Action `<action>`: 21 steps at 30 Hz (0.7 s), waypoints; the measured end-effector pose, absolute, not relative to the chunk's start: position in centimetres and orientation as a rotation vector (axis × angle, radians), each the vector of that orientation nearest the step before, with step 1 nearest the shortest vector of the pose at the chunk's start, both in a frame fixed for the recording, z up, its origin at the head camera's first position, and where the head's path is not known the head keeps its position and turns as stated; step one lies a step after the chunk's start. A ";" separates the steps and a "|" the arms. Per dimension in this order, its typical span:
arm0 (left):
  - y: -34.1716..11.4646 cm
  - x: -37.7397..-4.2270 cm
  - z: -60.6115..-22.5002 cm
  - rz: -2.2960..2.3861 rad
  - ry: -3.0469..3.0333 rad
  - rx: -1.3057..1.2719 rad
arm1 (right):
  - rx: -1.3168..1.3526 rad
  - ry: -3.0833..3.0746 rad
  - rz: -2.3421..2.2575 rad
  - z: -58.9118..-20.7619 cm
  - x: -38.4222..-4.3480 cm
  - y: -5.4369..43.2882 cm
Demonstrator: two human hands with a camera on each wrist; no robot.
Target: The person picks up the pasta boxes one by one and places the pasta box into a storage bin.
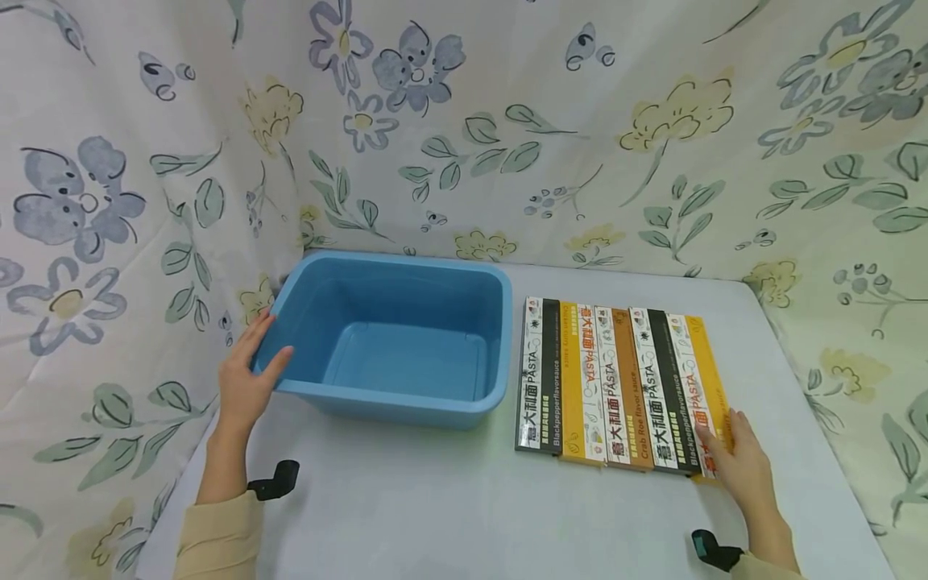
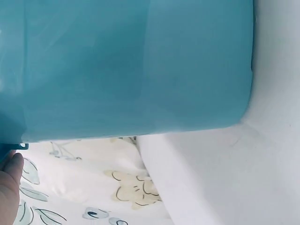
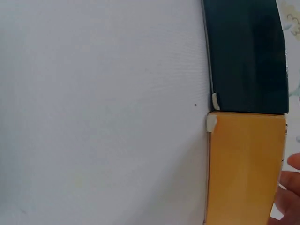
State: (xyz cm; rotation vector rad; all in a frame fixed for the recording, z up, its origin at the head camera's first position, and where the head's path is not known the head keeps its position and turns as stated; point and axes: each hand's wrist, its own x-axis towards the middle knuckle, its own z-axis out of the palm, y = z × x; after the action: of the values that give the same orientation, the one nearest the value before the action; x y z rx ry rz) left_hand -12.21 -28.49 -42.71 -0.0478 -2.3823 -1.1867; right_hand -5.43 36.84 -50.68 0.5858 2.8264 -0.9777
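Note:
In the head view, my left hand holds the left rim of a light blue plastic bin, with the thumb over the front left corner. The left wrist view shows the bin's wall up close, and a fingertip below the rim. On the right, my right hand grips the near end of a yellow-sided pasta box, thumb on its printed face and fingers along its right side. That box ends a row of several pasta boxes lying side by side. Its yellow end fills the right wrist view's lower right.
The bin's bare floor is visible. Bin and boxes stand on a white table, the boxes just right of the bin. A flowered curtain hangs behind the table and along both sides.

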 end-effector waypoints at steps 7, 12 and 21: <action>-28.6 -12.1 -42.7 -1.181 -2.427 -0.039 | 0.544 2.817 -0.977 -51.3 -5.2 37.0; -29.0 -12.1 -43.1 -1.087 -2.471 -0.125 | 0.567 2.822 -0.942 -51.5 -5.2 37.1; -29.2 -11.9 -43.1 -1.024 -2.505 -0.156 | 0.528 2.908 -0.869 -52.9 -4.3 37.2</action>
State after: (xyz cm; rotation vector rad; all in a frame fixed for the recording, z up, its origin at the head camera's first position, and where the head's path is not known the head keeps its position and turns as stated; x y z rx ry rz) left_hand -11.89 -29.16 -43.12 -0.1557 -2.5055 -1.0245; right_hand -4.30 37.23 -52.93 0.5277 2.9083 -0.8694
